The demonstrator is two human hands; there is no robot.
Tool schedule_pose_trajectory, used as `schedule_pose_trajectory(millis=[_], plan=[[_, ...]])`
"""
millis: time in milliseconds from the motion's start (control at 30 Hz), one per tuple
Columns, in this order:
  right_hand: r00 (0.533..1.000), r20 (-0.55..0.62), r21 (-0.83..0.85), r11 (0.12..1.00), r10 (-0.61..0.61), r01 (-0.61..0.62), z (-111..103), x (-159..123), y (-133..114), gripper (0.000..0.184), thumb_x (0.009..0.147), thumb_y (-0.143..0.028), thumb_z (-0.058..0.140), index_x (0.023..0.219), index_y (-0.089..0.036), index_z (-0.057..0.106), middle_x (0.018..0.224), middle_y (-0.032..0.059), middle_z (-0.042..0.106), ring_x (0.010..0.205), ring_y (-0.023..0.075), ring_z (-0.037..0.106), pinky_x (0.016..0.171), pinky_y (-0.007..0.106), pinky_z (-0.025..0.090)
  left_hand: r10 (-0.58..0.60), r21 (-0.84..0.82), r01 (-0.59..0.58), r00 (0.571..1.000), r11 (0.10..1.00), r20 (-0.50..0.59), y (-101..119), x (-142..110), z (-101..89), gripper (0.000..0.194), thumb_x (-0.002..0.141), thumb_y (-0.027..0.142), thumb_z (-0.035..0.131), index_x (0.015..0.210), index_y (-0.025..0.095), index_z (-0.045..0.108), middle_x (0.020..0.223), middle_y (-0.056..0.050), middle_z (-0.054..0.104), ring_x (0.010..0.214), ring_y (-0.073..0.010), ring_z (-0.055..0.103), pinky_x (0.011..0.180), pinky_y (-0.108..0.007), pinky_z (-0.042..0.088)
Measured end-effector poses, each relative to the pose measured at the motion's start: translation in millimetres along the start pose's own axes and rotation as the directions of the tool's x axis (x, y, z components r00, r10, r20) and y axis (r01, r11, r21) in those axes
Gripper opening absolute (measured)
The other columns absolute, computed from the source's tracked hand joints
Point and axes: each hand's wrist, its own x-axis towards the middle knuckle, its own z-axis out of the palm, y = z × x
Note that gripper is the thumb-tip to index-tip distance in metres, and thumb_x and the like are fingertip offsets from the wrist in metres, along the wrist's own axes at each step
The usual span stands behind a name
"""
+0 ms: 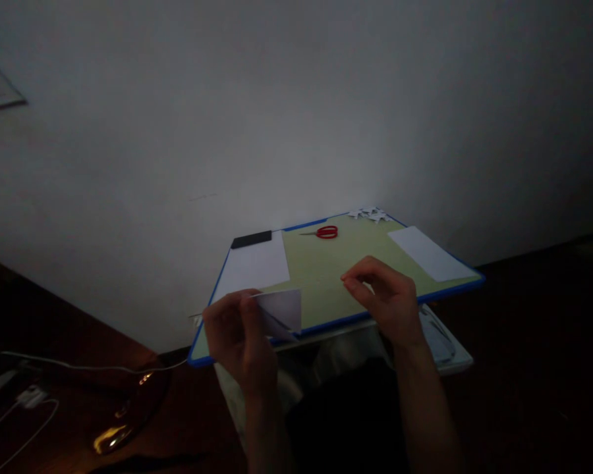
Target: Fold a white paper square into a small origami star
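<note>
My left hand is closed on a folded piece of white paper, pinched between thumb and fingers over the table's near left edge. The paper's flaps stand slightly apart at the right. To the right, my right hand hovers over the near part of the table, its thumb and fingertips brought together with nothing visible between them. Scissors with red handles lie toward the back of the table, blades pointing left. Several white paper cut-outs, star-like in shape, are heaped at the far right corner.
The small table has a pale green top and blue rim, against a grey wall. White sheets lie at its left and right. A flat black object rests at the back left. A white cable runs on the left.
</note>
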Motion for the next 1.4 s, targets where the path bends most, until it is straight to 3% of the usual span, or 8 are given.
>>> schedule_pose_trajectory(millis=[267, 433, 633, 733, 800, 1033, 1233, 1400], plan=[[0.939, 0.297, 0.096, 0.973, 0.172, -0.209, 24, 0, -4, 0.045, 0.084, -0.03, 0.085, 0.126, -0.027, 0.071, 0.104, 0.0026, 0.077, 0.082, 0.0158, 0.07, 0.071, 0.028, 0.058, -0.217, -0.041, 0.224, 0.967, 0.974, 0.132, 7, -17, 25.7, 0.029, 0.095, 0.041, 0.076, 0.101, 0.022, 0.055, 0.064, 0.007, 0.06, 0.047, -0.0063, 0.05, 0.042, -0.013, 0.036], [0.94, 0.213, 0.163, 0.939, 0.267, -0.304, 32, 0, -1, 0.015, 0.091, -0.036, 0.077, 0.093, -0.022, 0.072, 0.089, 0.0009, 0.074, 0.082, 0.0174, 0.071, 0.071, 0.029, 0.059, -0.307, -0.127, 0.35, 0.912, 0.928, 0.274, 8, -19, 28.7, 0.036, 0.094, 0.046, 0.076, 0.107, 0.022, 0.053, 0.071, 0.005, 0.072, 0.044, -0.0079, 0.06, 0.041, -0.014, 0.046], [0.931, 0.089, 0.354, 0.863, 0.353, -0.361, 26, 4, 5, 0.051, 0.084, -0.036, 0.084, 0.129, -0.03, 0.061, 0.08, -0.0049, 0.071, 0.069, 0.0147, 0.069, 0.06, 0.024, 0.055, -0.337, -0.21, 0.474, 0.815, 0.855, 0.471, 5, -17, 24.4, 0.038, 0.084, 0.029, 0.087, 0.109, 0.02, 0.06, 0.093, -0.004, 0.082, 0.067, -0.015, 0.077, 0.059, -0.023, 0.064], [0.945, 0.107, 0.288, 0.9, 0.31, -0.328, 22, 5, 7, 0.023, 0.088, -0.035, 0.08, 0.107, -0.026, 0.071, 0.086, -0.0017, 0.073, 0.078, 0.0156, 0.071, 0.066, 0.025, 0.057, -0.34, -0.226, 0.505, 0.79, 0.833, 0.511, 3, -17, 24.4, 0.044, 0.081, 0.024, 0.089, 0.113, 0.021, 0.06, 0.091, -0.003, 0.082, 0.067, -0.0166, 0.079, 0.061, -0.025, 0.066], [0.949, 0.166, 0.233, 0.925, 0.268, -0.301, 19, 4, 7, 0.015, 0.094, -0.037, 0.075, 0.103, -0.025, 0.074, 0.1, 0.0021, 0.076, 0.092, 0.0183, 0.073, 0.076, 0.028, 0.06, -0.348, -0.23, 0.504, 0.798, 0.832, 0.491, 4, -17, 25.4, 0.047, 0.079, 0.023, 0.09, 0.115, 0.021, 0.059, 0.087, -0.001, 0.081, 0.065, -0.0167, 0.078, 0.06, -0.026, 0.066], [0.94, 0.326, -0.023, 0.995, 0.095, -0.093, 11, 0, 5, 0.041, 0.091, -0.035, 0.081, 0.131, -0.033, 0.071, 0.141, 0.0076, 0.062, 0.135, 0.0262, 0.059, 0.112, 0.046, 0.052, -0.322, -0.222, 0.42, 0.87, 0.88, 0.373, 3, -17, 28.6, 0.051, 0.076, 0.024, 0.094, 0.112, 0.023, 0.058, 0.084, 0.001, 0.078, 0.074, -0.0148, 0.077, 0.065, -0.021, 0.064], [0.959, 0.273, -0.029, 0.997, 0.07, -0.065, 10, 5, 9, 0.011, 0.101, -0.031, 0.069, 0.109, -0.027, 0.076, 0.101, 0.0027, 0.075, 0.097, 0.0197, 0.071, 0.088, 0.036, 0.057, -0.242, -0.204, 0.338, 0.891, 0.919, 0.384, -5, -17, 28.9, 0.032, 0.081, 0.025, 0.089, 0.103, 0.021, 0.066, 0.094, -0.001, 0.067, 0.084, -0.0162, 0.07, 0.062, -0.024, 0.065], [0.964, 0.25, -0.027, 0.996, 0.086, -0.082, 8, 5, 6, 0.01, 0.099, -0.032, 0.071, 0.102, -0.025, 0.078, 0.095, 0.0013, 0.077, 0.092, 0.0189, 0.071, 0.084, 0.033, 0.056, -0.227, -0.158, 0.312, 0.886, 0.937, 0.403, -9, -17, 26.7, 0.031, 0.083, 0.023, 0.087, 0.111, 0.024, 0.074, 0.105, -0.003, 0.071, 0.094, -0.017, 0.069, 0.074, -0.026, 0.064]])
